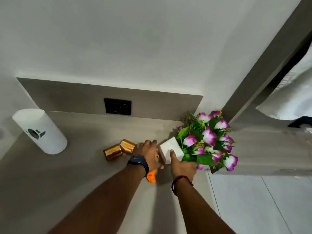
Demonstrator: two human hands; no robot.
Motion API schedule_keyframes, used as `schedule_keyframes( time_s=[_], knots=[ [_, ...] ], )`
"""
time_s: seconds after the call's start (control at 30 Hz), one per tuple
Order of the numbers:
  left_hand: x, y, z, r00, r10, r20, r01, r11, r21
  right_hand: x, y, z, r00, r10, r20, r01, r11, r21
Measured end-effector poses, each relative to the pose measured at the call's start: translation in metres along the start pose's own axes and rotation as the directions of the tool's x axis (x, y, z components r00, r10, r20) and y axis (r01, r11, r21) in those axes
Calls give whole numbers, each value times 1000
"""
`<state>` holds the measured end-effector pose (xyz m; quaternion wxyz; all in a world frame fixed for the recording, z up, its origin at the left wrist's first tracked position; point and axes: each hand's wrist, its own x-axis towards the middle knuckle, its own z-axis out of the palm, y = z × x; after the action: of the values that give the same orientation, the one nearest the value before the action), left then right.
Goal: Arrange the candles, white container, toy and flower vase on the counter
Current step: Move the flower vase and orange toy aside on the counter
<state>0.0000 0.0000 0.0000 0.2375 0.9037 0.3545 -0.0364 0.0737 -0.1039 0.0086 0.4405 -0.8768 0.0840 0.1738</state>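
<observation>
A white square flower vase (170,149) with purple and white flowers (209,137) leans at the counter's right end, and my right hand (181,166) grips its near side. My left hand (148,152), with a dark watch on the wrist, rests over an orange toy (151,177) on the counter; only orange bits show beneath the hand. Two gold candles (112,152) (128,145) lie on their sides just left of that hand. A tall white container (40,130) with a dark logo stands at the far left.
The grey counter (84,166) meets a low grey backsplash with a black socket panel (117,106). A grey door frame (263,73) rises right of the flowers. White floor tiles (261,203) lie below the counter's right edge.
</observation>
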Motion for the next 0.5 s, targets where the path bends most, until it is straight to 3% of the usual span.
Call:
schedule_keyframes(
  time_s=[0.1, 0.27, 0.5],
  knots=[
    [-6, -7, 19, 996, -83, -12, 83, 995, -47, 5, -1, 15, 983, 172, 69, -175, 983, 49],
    [-15, -13, 45, 974, -160, -158, 150, 986, -73, 29, -11, 37, 974, 207, 89, -221, 957, 188],
    [-20, -17, 48, 953, -286, -103, 255, 937, -238, 48, -18, 42, 936, 256, 244, -319, 908, 273]
  ],
)
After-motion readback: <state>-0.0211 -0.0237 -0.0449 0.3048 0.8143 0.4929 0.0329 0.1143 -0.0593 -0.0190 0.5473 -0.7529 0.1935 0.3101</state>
